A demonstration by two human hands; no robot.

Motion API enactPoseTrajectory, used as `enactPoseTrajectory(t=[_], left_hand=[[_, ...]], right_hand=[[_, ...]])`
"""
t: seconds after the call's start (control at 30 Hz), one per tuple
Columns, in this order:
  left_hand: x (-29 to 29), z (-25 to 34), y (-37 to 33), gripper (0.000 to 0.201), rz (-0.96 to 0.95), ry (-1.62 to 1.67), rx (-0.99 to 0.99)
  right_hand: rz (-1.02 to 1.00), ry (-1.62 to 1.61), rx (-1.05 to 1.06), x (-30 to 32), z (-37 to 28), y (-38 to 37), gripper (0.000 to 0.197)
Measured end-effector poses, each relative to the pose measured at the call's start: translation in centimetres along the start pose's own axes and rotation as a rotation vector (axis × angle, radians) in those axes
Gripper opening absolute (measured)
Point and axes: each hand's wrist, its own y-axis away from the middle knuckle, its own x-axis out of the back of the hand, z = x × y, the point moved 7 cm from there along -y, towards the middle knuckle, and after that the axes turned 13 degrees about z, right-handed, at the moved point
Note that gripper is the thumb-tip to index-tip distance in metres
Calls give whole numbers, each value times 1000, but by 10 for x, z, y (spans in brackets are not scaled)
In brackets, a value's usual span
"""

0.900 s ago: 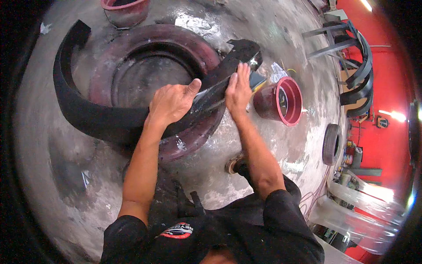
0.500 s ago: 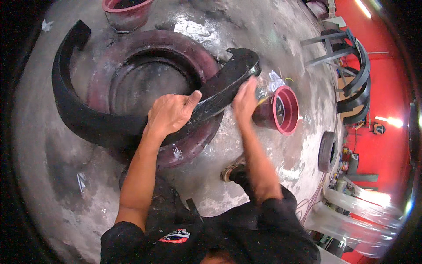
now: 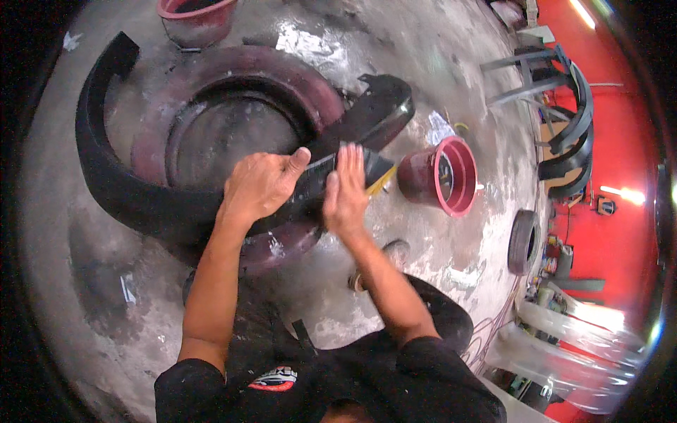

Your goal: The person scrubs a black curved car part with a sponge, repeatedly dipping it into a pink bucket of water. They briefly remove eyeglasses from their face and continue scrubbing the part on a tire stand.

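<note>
Head view. Black arch point(image 3: 151, 194), across tyre point(image 3: 285, 69): work seemingly under way; I cannot tell how much is done or left. Curved, mostly dull, shiny at far end. Left hand point(image 3: 261, 185): on arch, grip hidden. Right hand point(image 3: 347, 190): fingers together, flat over dark sheet point(image 3: 379, 168).
</note>
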Motion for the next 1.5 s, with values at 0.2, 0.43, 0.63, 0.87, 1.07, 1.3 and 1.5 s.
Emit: enactPoseTrajectory(t=[0.2,0.43,0.63,0.87,1.07,1.3,1.5], left_hand=[[-8,15,1,99,24,82,-46],[-9,-11,-8,107,27,292,-41],[-7,-8,-8,106,63,326,-44],[-10,-5,-2,103,53,291,-65],[-8,1,1,93,82,206,-91],[-3,7,-2,89,58,167,-75],[0,5,3,84,105,155,-115]], right_hand=[[20,233,-269,19,90,-74,51],[-306,-26,200,-1,-82,57,53],[-160,229,68,13,-55,18,52],[-106,86,80,13,-47,28,51],[-168,-69,-22,9,-120,67,53],[-20,52,-167,14,-64,42,51],[63,55,-163,21,-30,23,45]])
